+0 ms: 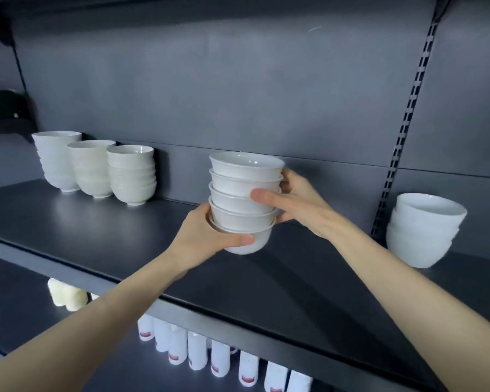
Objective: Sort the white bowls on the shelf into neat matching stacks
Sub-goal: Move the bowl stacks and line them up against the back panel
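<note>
A stack of several small white bowls (242,193) is held in both hands above the middle of the dark shelf (102,222). My left hand (207,236) cups the bottom bowl from the left and below, thumb across its front. My right hand (292,198) grips the stack's right side, thumb on the third bowl, fingers behind. Three other stacks of white bowls stand at the back left: a wide one (58,161), a middle one (92,168) and a smaller one (132,175). Another stack of larger white bowls (425,230) stands at the right.
The shelf's grey back wall has a slotted upright rail (402,131) at the right. On the shelf below stand a row of white bottles with red labels (218,360) and some pale cream items (67,295). A dark green object (0,106) sits far left.
</note>
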The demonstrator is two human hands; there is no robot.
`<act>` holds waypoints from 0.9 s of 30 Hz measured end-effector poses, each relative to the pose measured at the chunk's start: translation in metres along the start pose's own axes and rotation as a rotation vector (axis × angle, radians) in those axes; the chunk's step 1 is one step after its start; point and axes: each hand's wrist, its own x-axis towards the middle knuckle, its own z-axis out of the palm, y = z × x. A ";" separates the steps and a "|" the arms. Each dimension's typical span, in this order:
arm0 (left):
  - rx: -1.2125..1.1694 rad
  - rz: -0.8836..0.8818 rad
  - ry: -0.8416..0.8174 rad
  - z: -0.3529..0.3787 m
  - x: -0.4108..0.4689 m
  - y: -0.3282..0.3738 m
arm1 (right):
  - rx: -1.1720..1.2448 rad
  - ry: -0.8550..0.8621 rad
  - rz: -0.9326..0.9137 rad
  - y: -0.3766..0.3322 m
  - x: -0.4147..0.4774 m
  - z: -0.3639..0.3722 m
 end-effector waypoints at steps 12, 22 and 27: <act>-0.037 0.014 -0.087 -0.058 0.111 -0.065 | -0.057 0.087 0.039 0.035 0.125 0.040; -0.079 0.007 -0.184 -0.123 0.175 -0.119 | -0.067 0.129 0.109 0.055 0.203 0.097; -0.091 0.016 -0.286 -0.154 0.198 -0.149 | -0.102 0.198 0.151 0.064 0.223 0.131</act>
